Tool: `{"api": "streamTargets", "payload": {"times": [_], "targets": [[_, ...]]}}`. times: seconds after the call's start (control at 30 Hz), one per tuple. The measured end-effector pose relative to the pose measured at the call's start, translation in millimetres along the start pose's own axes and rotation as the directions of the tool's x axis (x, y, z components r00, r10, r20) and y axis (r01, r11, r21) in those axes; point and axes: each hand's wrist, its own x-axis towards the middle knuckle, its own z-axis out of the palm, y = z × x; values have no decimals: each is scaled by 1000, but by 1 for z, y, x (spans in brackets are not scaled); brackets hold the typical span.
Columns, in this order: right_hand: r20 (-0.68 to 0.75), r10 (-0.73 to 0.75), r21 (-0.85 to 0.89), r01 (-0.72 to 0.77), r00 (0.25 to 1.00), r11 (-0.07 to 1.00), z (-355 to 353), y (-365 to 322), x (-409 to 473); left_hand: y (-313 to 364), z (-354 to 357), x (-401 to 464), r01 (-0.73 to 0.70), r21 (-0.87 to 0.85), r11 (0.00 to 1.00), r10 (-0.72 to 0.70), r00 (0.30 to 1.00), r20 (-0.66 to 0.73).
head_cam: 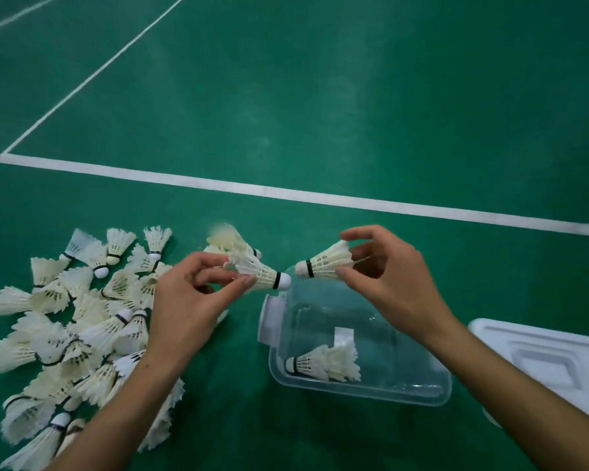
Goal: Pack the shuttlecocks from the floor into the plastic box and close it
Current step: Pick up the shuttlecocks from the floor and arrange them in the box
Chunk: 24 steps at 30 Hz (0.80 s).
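A pile of several white feather shuttlecocks (82, 328) lies on the green floor at the left. A clear plastic box (422, 392) stands open at the lower middle, with a couple of nested shuttlecocks (323, 363) inside. My left hand (187, 300) pinches one shuttlecock (262, 271) by its feathers, cork pointing right. My right hand (388, 280) holds another shuttlecock (323, 261), cork pointing left. The two corks almost meet above the box's far left corner.
The box's white lid (541, 362) lies flat on the floor to the right of the box. A white court line (286, 192) runs across the floor beyond the hands. A white latch (271, 317) hangs at the box's left end.
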Motion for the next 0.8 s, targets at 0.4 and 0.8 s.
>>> {"api": "streamTargets", "payload": {"times": [0.4,0.8], "targets": [[157,282,-259,-236,946,936,54,104,-25,3,33,-9,-92,47,995,88,992,87],[214,322,-263,-263,922,928,79,119,-6,4,24,-6,-324,210,923,271,931,246]]}}
